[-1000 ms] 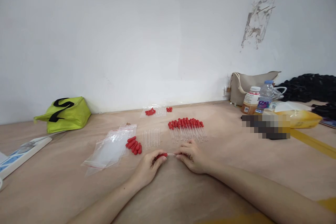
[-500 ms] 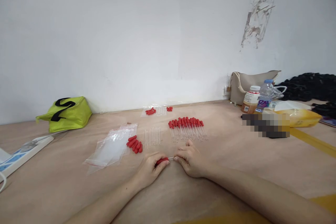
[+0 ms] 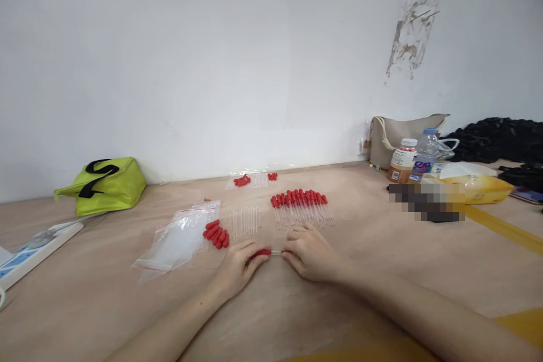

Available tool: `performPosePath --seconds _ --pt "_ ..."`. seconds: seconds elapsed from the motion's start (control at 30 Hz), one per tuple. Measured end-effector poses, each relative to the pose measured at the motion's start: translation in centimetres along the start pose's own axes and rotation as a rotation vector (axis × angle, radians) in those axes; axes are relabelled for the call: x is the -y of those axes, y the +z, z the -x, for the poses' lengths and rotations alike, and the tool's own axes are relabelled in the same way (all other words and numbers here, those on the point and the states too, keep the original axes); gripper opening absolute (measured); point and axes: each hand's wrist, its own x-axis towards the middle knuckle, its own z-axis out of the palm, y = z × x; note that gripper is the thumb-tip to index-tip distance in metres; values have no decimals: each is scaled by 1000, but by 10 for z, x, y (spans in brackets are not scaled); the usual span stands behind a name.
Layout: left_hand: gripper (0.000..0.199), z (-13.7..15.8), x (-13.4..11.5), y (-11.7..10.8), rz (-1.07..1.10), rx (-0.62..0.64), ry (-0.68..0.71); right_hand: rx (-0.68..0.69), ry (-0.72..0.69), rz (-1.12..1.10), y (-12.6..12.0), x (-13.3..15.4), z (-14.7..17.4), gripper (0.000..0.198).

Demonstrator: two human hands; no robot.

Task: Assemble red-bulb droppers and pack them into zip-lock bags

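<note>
Red bulb [image 3: 264, 251], smooth and slim, is over the brown tabletop [image 3: 271, 311], pinched in the left hand [image 3: 238, 264] and meeting a thin clear tube [image 3: 276, 253] that the right hand [image 3: 311, 253] grips. Well to the right, a clear bottle [image 3: 426, 150] bears purple lettering and a drink bottle [image 3: 402, 162] a barcoded label, both too small to read.

A plain white wall [image 3: 212, 56] fills the upper half of the view, with a faint vertical line near its middle. High on the right, a ragged patch [image 3: 410, 28] shows stained, scraped-looking plaster (the roughest spot on an otherwise fairly smooth surface). Below, a wide tan table [image 3: 365, 237] reaches the wall's foot, crossed at right by yellow tape [image 3: 500, 231]. The light is soft and diffuse
</note>
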Motion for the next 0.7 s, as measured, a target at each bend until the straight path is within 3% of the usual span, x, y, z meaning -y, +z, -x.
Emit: performPosePath --seconds 0.13,0.23,0.33,0.5,0.7 --pt "44 4 6 2 47 -58 -113 7 265 -89 -10 -19 -6 21" --pt "35 4 4 2 29 20 -87 -86 530 -170 -10 -36 -25 26" --pt "24 3 0 1 7 46 -62 -180 686 -77 -2 -45 -51 24" --pt "16 3 -2 -3 4 89 -38 -168 776 51 22 -49 -83 24" --pt "17 2 -2 -6 18 107 -30 -118 787 116 37 -55 -85 28"
